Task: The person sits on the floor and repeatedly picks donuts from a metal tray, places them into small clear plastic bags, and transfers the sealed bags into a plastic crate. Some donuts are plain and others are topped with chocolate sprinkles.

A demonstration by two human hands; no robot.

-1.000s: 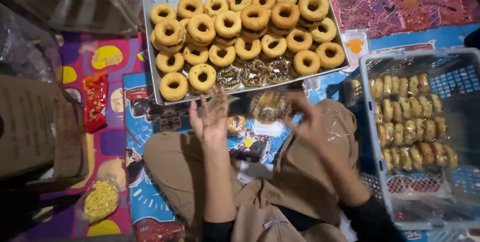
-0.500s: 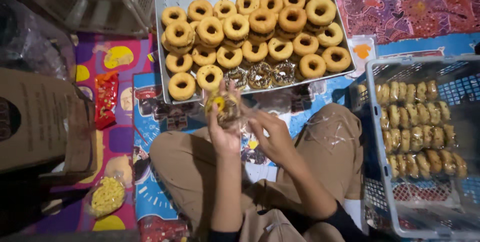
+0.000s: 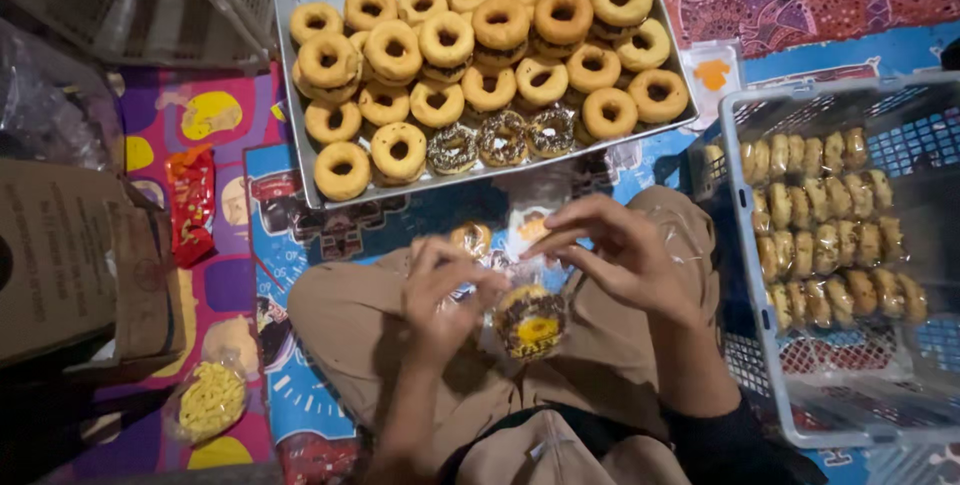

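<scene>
Cardboard box cut off at left.

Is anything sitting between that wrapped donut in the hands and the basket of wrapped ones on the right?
Nothing visible on the floor does. The wrapped donut hangs over the lap, held by the left hand and right hand. Only the person's own right forearm and knee lie toward the basket, whose near wall it must clear.

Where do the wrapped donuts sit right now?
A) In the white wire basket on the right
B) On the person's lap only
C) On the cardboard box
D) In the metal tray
A: rows of wrapped donuts fill the white wire basket, while the metal tray holds unwrapped ones.
</scene>
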